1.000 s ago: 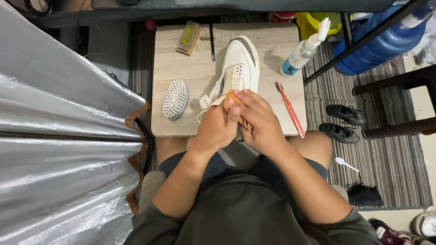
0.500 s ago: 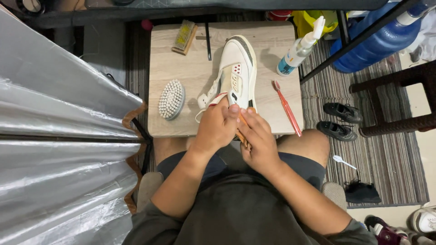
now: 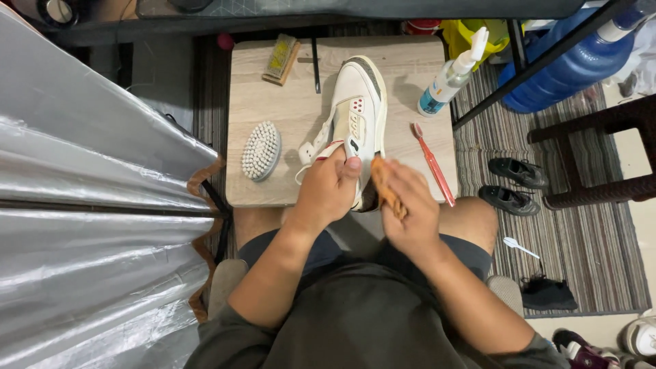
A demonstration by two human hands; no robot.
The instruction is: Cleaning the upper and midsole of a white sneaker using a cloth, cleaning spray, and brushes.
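The right hand (image 3: 410,208) is closed around a brown strip (image 3: 387,190), perhaps a cloth or small brush; the view is too poor to tell which. Just beside it, the left hand (image 3: 328,188) clamps the heel end of the white shoe (image 3: 355,123), thumb pressed on the collar. The shoe lies toe-away on the small wooden table (image 3: 273,184), its heel at the near edge.

To work the heel well, the left grip should stay firm so the shoe cannot slide, and strokes should be short and kept on the shoe.

Beyond lie 1 round white brush (image 3: 262,150) to the left, 1 red toothbrush (image 3: 432,162) to the right, then a spray bottle (image 3: 451,74) and a yellowish block (image 3: 281,59).
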